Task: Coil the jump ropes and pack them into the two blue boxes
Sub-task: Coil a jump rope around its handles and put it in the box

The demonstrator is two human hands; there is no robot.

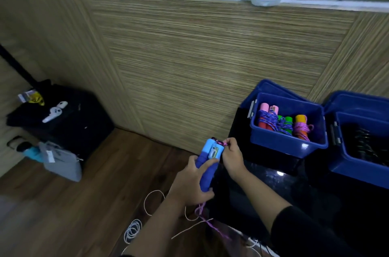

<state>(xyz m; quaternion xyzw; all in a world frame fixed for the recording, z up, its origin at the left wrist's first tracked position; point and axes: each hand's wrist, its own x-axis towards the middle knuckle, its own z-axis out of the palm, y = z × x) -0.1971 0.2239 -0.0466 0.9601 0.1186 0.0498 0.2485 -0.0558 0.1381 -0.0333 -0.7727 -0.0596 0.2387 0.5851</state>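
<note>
From the head camera, we saw the left hand (194, 185) wrapped around the blue jump rope handles (208, 158), just left of the near blue box (288, 143). The right hand (232, 156) pinched the purple cord (224, 143) at the handles' top. That box held coiled ropes (282, 123); the second blue box (362, 164) stood to its right.

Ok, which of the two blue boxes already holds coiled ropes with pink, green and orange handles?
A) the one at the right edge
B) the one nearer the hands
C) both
B: the left blue box shows pink, green and orange handles wrapped in rope, while the right blue box shows only dark contents.
</note>
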